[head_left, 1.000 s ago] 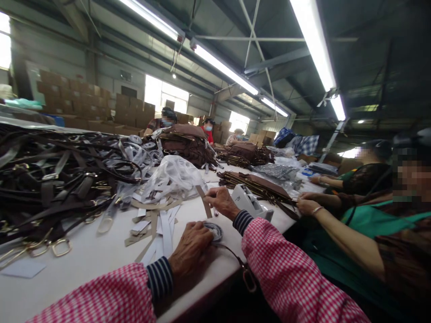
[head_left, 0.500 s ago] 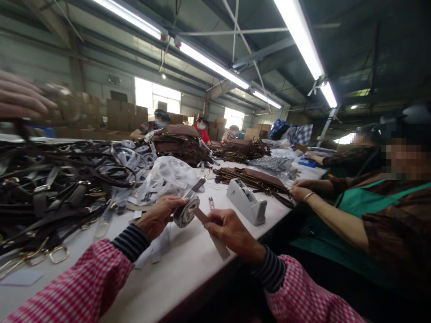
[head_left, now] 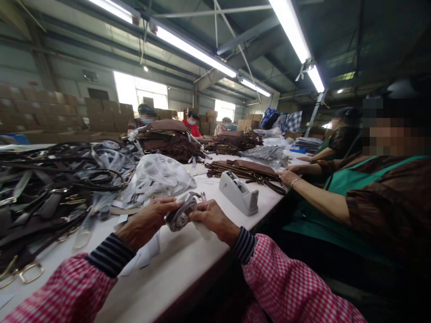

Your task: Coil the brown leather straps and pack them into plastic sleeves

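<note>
Left hand (head_left: 144,222), rolled strap (head_left: 179,217), right hand (head_left: 217,220), all close together!
Left grips the roll at its nine o'clock; right pinches a pale strip (head_left: 203,231) at three; tape dispenser (head_left: 239,195) stands apart at two.

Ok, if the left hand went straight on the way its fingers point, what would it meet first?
The left hand, carrying the wrapped coil it holds, would likely meet the right hand first; that looks right beside the coil, though depth is unclear.
</note>
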`<state>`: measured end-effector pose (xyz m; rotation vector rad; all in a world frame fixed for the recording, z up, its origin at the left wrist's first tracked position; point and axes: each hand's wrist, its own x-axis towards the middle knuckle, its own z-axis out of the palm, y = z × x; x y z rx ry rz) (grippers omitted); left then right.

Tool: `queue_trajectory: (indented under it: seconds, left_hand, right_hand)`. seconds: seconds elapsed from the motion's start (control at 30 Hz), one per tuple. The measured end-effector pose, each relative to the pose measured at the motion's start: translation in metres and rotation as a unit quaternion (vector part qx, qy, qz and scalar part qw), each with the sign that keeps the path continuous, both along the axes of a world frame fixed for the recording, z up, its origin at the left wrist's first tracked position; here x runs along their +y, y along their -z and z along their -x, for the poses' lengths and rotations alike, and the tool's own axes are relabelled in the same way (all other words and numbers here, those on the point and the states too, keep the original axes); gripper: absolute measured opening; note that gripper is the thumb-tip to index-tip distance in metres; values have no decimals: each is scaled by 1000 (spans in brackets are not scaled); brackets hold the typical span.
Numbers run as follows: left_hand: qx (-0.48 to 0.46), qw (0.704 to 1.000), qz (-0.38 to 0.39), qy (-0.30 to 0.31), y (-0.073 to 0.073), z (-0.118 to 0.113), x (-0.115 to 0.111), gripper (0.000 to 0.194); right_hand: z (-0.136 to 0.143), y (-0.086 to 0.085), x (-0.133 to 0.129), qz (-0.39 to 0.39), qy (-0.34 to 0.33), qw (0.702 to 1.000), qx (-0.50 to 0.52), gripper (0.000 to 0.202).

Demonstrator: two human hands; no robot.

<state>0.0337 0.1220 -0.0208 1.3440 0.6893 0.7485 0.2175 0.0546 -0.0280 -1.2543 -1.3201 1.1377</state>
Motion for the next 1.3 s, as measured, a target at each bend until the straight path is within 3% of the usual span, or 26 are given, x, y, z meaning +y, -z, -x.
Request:
queue_trajectory:
  seconds: [0.2,0.3,0.37,0.43,0.53,0.67,0.77,0.97,1.03,1.1,1.2,1.3]
  left_hand:
    - [46,997,-49,-26,1,-6,-9,39]
    - [40,997,-57,-31,-2,-8,-13,39]
    - [38,997,-52,-34,-4,-9,-15,40]
    - [38,998,-43,-35,-5,-10,-16,40]
    - [35,998,-32,-38,-4,-12,-15,41]
    - [40,998,-23,-40,-1,-11,-14,41]
    - [37,999,-19,-22,0,-11,-15,40]
    - [69,994,-86,-12,-1,-14,-20,39]
    - [115,978,-167,-44,1,-17,-23,37]
    - [174,937,-291,-82,9,-22,-25,35]
    - [242,852,-452,-108,32,-31,-31,30]
    - [242,810,-526,-97,61,-35,-31,24]
  right_hand:
    - [-6,5,2,-7,-6,999,36,13]
    - [-16,20,-9,-35,-6,998,45,32]
    - [-25,33,-17,-108,33,993,-21,31]
    - [-32,45,-25,-230,57,961,-142,38]
    - [-36,54,-35,-391,29,868,-305,47]
    - [-32,52,-40,-500,29,775,-386,33]
    - [-29,49,-37,-535,53,746,-394,31]
    - [-27,49,-29,-547,85,741,-381,30]
    - [-27,48,-28,-545,84,734,-396,26]
    - [-28,48,-27,-538,82,725,-422,21]
    - [-31,52,-25,-501,60,730,-460,17]
    - [-35,59,-22,-446,22,761,-472,14]
